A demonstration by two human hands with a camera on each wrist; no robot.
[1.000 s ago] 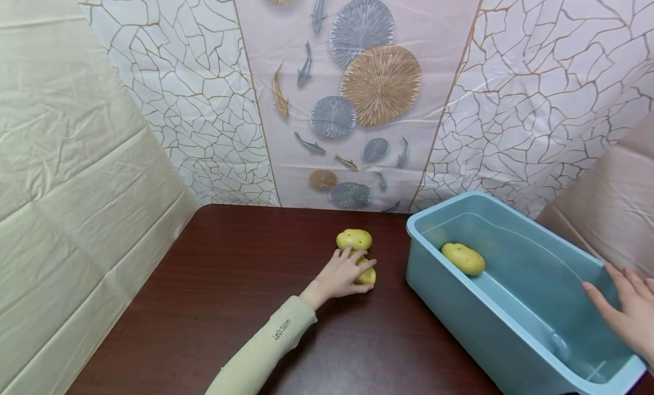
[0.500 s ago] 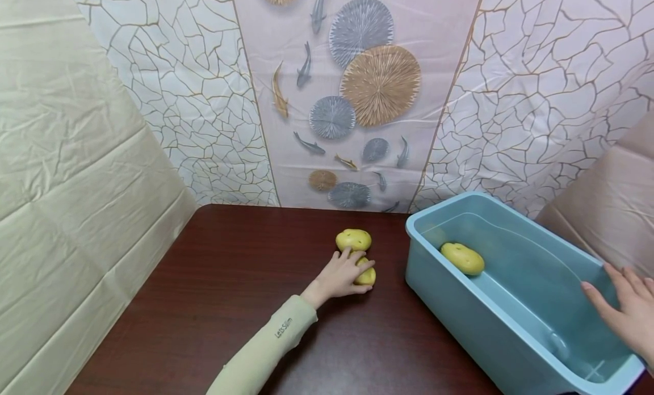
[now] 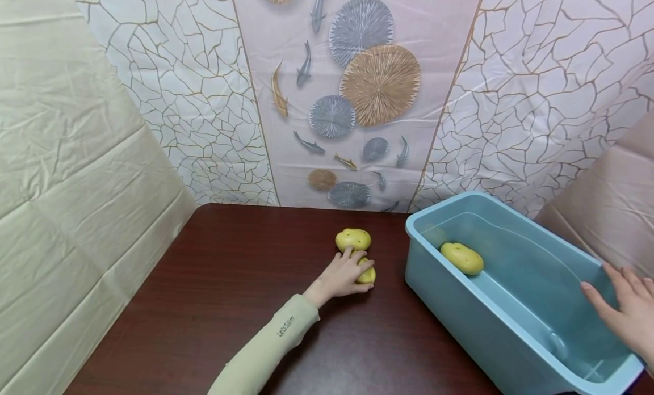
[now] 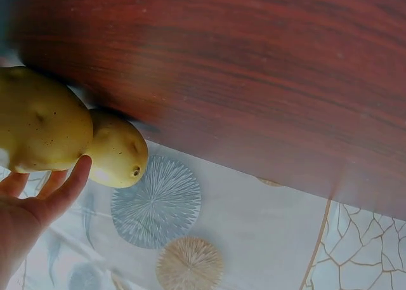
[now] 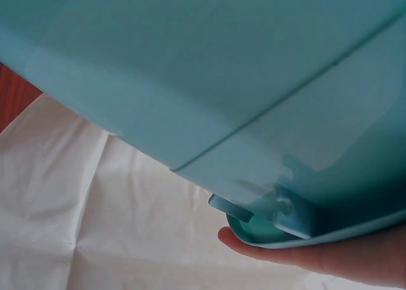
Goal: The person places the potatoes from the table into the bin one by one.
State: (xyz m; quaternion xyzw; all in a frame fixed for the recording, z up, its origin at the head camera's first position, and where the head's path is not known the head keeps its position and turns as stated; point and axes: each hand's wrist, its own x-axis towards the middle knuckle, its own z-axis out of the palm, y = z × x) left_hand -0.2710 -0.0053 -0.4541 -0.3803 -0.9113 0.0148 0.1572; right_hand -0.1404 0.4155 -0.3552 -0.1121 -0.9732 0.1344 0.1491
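My left hand (image 3: 341,274) is over the nearer yellow potato (image 3: 366,274) on the dark wooden table, fingers bent over its top and thumb along its near side. Much of that potato is hidden under the hand. Just behind it lies a second potato (image 3: 353,239), close to the fingertips. In the left wrist view, fingers touch the larger-looking potato (image 4: 44,122), and the other potato (image 4: 119,149) shows beyond. At the far right, my right hand (image 3: 625,310) rests at the rim of a blue plastic bin (image 3: 490,327), its fingers fairly straight. A third potato (image 3: 462,258) lies inside the bin.
The bin takes up the right part of the brown table (image 3: 204,304). A patterned cloth (image 3: 332,100) hangs behind the table's far edge, and a pale creased cloth (image 3: 76,173) stands along the left. Small brackets (image 5: 295,210) sit under the bin's rim.
Almost nothing differs. The left hand stays on the nearer potato, its sleeve shifting very slightly to the right; the right hand keeps its place at the bin.
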